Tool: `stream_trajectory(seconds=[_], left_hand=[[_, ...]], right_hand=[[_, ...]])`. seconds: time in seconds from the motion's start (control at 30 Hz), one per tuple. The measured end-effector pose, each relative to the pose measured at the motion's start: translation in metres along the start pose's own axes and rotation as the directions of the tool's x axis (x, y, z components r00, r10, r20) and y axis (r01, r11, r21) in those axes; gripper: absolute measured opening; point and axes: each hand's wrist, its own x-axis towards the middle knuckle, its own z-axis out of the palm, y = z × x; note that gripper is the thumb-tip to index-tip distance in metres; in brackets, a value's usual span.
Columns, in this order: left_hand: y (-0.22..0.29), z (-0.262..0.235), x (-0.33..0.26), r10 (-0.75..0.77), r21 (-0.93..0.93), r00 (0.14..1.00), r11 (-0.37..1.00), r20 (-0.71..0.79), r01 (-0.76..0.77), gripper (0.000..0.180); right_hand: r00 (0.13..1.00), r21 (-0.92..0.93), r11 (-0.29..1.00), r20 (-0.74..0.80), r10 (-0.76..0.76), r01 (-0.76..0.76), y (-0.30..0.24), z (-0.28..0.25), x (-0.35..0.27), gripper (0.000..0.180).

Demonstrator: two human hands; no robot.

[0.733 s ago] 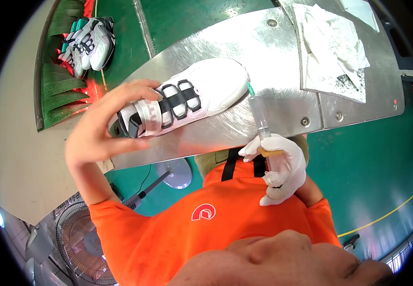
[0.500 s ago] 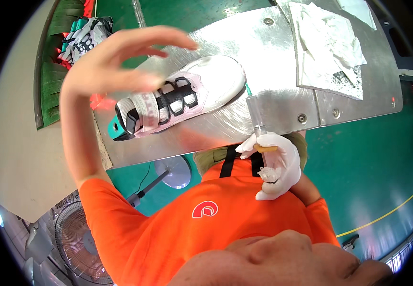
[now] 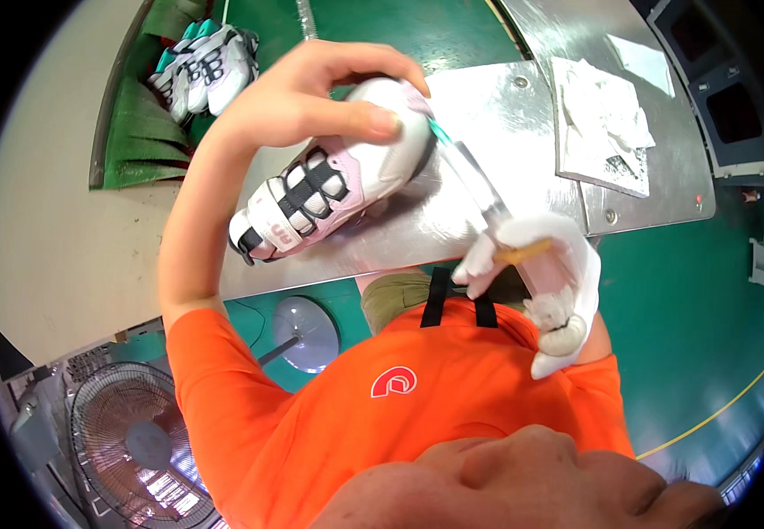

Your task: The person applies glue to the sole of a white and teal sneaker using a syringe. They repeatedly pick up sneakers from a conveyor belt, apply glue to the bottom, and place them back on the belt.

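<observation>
My bare left hand (image 3: 316, 101) is closed over the toe of a white, pink and black sneaker (image 3: 369, 172), thumb on the upper and fingers round the far side. The toe is tilted up off the metal table, and the heel points toward the lower left. My right hand (image 3: 583, 264), in a white glove, grips a clear syringe (image 3: 477, 183) with a yellowish flange and a green needle tip. The tip meets the toe edge of the sneaker, beside my left fingertips. Whether it touches or enters a seam is too small to tell.
Crumpled white cloths (image 3: 607, 123) lie on a pad at the right of the metal table (image 3: 523, 159). More sneakers (image 3: 214, 75) sit by a green-lined edge (image 3: 139, 132) at the far left. A floor fan (image 3: 148, 445) stands at the lower left.
My left hand has come down onto the sneaker's toe and taken hold of it. The toe has lifted and turned. My right hand with the syringe has shifted slightly right.
</observation>
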Motion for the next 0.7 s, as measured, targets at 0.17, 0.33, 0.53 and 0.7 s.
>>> stream_trajectory(seconds=[0.17,0.33,0.53,0.7], left_hand=[[-0.032,-0.023,-0.077,0.171,-0.159,0.929,0.959,-0.328,-0.233,0.063],[-0.081,-0.036,-0.125,0.199,-0.139,0.728,0.916,-0.656,-0.375,0.067],[-0.113,-0.026,-0.141,0.071,-0.269,0.607,0.851,-0.792,-0.45,0.063],[-0.114,-0.025,-0.139,0.027,-0.286,0.532,0.821,-0.846,-0.495,0.06]], right_hand=[[0.987,-0.107,0.994,0.161,0.013,0.004,0.019,0.012,0.074,0.101],[0.997,-0.167,0.985,0.063,0.043,-0.032,0.055,0.036,0.115,0.093],[0.984,-0.178,0.984,0.173,0.051,-0.02,0.084,0.029,0.131,0.102],[0.993,-0.265,0.959,0.025,0.114,-0.104,0.08,0.035,0.115,0.099]])
